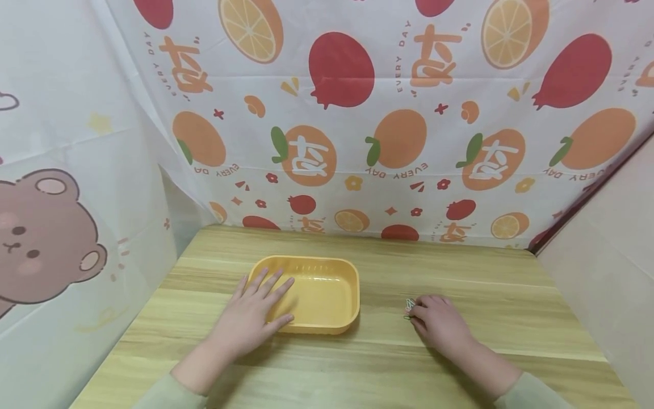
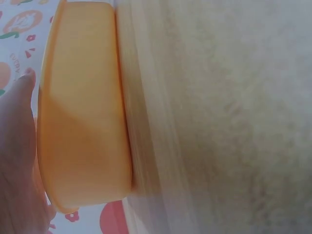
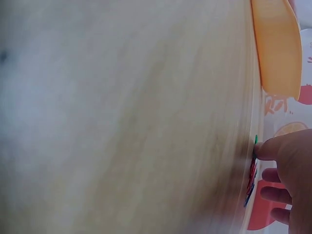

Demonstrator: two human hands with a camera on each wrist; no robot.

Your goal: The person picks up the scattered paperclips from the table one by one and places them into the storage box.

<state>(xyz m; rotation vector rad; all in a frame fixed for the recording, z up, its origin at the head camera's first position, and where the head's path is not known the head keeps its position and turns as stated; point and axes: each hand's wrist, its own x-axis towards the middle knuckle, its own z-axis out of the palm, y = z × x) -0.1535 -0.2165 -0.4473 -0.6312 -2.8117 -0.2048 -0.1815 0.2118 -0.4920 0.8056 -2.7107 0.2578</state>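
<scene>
A yellow plastic basket point(image 1: 352, 295) stands on the wooden table. My left hand point(image 1: 250, 318) rests over its left side, fingers spread and straight, with the thumb along the near rim. In the left wrist view the basket's outer wall point(image 2: 83, 107) is right beside that hand point(image 2: 17, 156). To the right of the basket, my right hand point(image 1: 444, 321) is low over a small pile of colourful paper clips point(image 1: 410, 305), partly hidden by the fingers. In the right wrist view, thumb and fingertip pinch a green paper clip point(image 3: 256, 139), with red and blue clips point(image 3: 250, 183) under the other fingers point(image 3: 276, 195).
The wood-grain table point(image 1: 327, 369) ends at a fruit-print cloth point(image 1: 352, 142) hung behind it. A white cloth with a bear print point(image 1: 46, 238) hangs at the left, and a pale panel point(image 1: 608, 244) borders the right side.
</scene>
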